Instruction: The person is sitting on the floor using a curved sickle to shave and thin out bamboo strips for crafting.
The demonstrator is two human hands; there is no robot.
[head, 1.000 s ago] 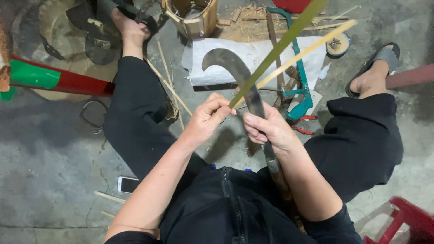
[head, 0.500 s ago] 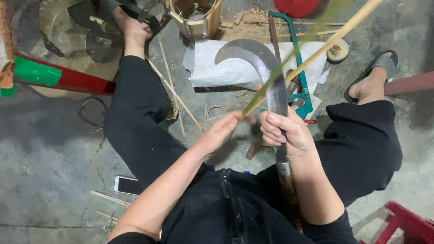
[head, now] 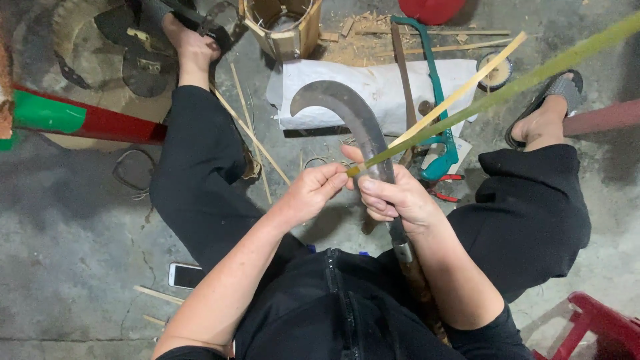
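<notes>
Between our knees, our left hand (head: pixel 310 193) pinches the green bamboo strip (head: pixel 493 93) at its near end; our right hand (head: pixel 393 197) grips the curved knife (head: pixel 350 117) tight. Since before, the left hand has closed back onto the strip.

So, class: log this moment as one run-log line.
left hand: pinching bamboo strip end | right hand: gripping curved blade | strip: splitting at blade | white sheet: on floor
</notes>
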